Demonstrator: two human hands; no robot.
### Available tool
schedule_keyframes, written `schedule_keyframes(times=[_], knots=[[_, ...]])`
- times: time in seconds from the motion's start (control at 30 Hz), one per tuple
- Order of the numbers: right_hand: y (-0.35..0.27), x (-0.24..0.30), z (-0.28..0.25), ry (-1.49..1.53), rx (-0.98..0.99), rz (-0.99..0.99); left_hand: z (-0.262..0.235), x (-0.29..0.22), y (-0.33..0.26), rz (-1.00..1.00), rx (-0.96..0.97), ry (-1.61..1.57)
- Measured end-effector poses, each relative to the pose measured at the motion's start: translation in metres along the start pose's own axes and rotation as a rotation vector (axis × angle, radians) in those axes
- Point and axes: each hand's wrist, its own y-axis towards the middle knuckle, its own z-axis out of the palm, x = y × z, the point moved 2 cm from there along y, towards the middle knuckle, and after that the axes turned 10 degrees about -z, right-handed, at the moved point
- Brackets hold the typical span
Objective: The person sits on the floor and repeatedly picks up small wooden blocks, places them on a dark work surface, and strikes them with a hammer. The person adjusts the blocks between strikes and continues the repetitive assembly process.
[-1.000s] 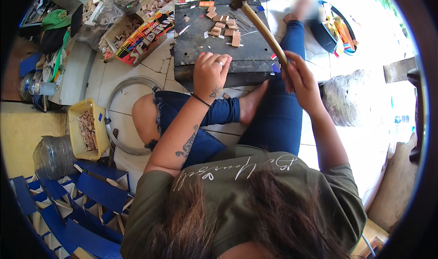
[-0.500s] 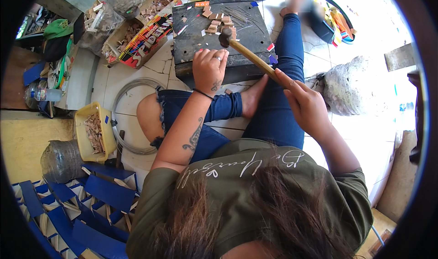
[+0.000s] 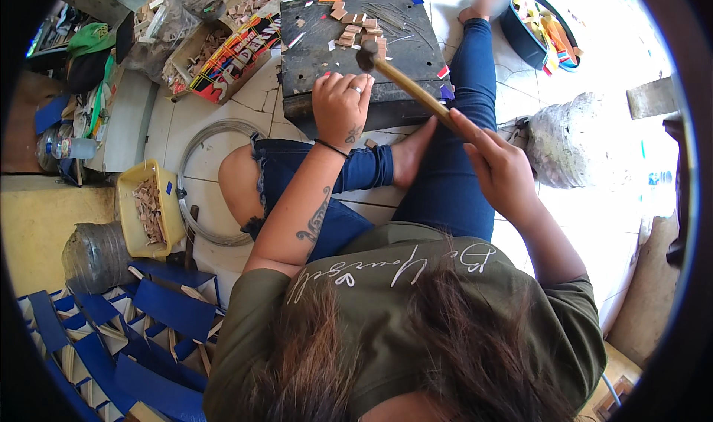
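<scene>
My right hand (image 3: 499, 166) is wrapped round the wooden handle of a hammer (image 3: 413, 89), whose metal head hangs over the near part of a low black work block (image 3: 308, 54). Close to the hammer head, my left hand (image 3: 342, 104) rests at the block's near edge, fingers curled together. Whatever those fingers pinch is hidden behind them. Small wooden pieces (image 3: 350, 33) lie grouped on the block, just beyond the hammer head. Thin metal rods (image 3: 397, 22) are scattered at its far right.
An open box (image 3: 230, 58) of wood pieces stands left of the block. Lower left are a wire coil (image 3: 194, 147), a yellow basket (image 3: 125, 218) of wood bits and stacked blue-topped pieces (image 3: 174, 309). A dark tub (image 3: 512, 32) with colourful strips and a wrapped bundle (image 3: 568, 143) lie right.
The hammer head has risen very slightly. My left hand keeps its place at the block edge, and the whole view has shifted a little.
</scene>
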Motion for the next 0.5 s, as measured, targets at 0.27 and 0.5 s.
schedule_keyframes(times=[0.27, 0.5], knots=[[0.0016, -0.0020, 0.0020, 0.078, -0.062, -0.061, -0.0002, -0.0001, -0.0007, -0.028, 0.001, -0.023], [0.0028, -0.0046, -0.0014, 0.021, 0.028, -0.017, -0.0005, -0.0001, -0.0013, -0.038, 0.010, -0.018]])
